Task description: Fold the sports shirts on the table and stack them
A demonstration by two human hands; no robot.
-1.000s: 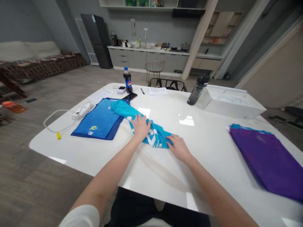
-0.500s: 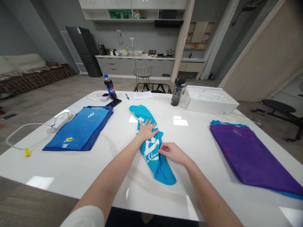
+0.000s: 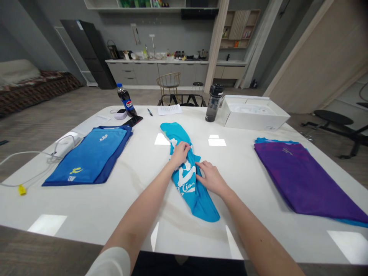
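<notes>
A turquoise cloth (image 3: pixel 188 180) with white lettering lies folded into a long narrow shape on the white table, slanting from upper left to lower right. My left hand (image 3: pixel 180 153) is on its upper middle, the fingers drawn together and pinching the fabric. My right hand (image 3: pixel 211 176) rests at the cloth's right edge, a little lower, with its fingers apart and the fingertips touching the fabric.
Blue folded garments (image 3: pixel 89 153) lie left, beside a white cable and power strip. A purple folded garment (image 3: pixel 304 180) lies right. Toward the back stand a cola bottle (image 3: pixel 127 101), a dark tumbler (image 3: pixel 213 103) and a white box (image 3: pixel 254 117); paper, pen and phone lie nearby.
My left hand has gone from lying flat and spread to pinching the cloth. My right hand's fingers have opened from a pinch. The cloth's middle looks more bunched, and the view has tilted down slightly.
</notes>
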